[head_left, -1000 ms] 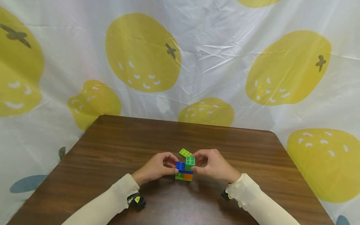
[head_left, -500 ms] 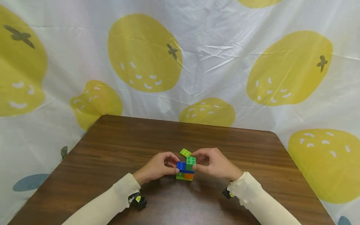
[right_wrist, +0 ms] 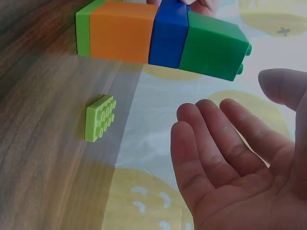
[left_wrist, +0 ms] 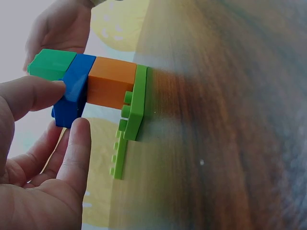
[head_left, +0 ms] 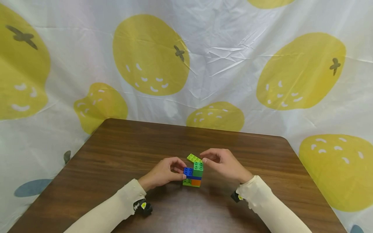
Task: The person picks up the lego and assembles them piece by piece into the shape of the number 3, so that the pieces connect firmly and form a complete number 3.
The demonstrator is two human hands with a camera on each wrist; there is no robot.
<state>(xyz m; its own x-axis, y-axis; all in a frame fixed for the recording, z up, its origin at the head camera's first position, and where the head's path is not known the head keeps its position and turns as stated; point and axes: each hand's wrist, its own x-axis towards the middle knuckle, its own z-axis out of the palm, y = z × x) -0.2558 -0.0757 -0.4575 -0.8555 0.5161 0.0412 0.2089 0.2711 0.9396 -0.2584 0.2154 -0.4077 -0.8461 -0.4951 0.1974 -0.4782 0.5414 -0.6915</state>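
Green brick (right_wrist: 213, 45), blue brick (right_wrist: 169, 38), orange brick (right_wrist: 121, 31), lime-green plates (right_wrist: 97, 120), brown wood-grained table (head_left: 145, 139), white curtain (head_left: 215, 19) printed with yellow lemons (head_left: 151, 55)

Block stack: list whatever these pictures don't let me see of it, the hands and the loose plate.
Top of the orange block: all views, covered by the blue block.
Part of the loose lime plate: head view, behind the green block.
Most of the left hand: right wrist view, cut off by the top edge.
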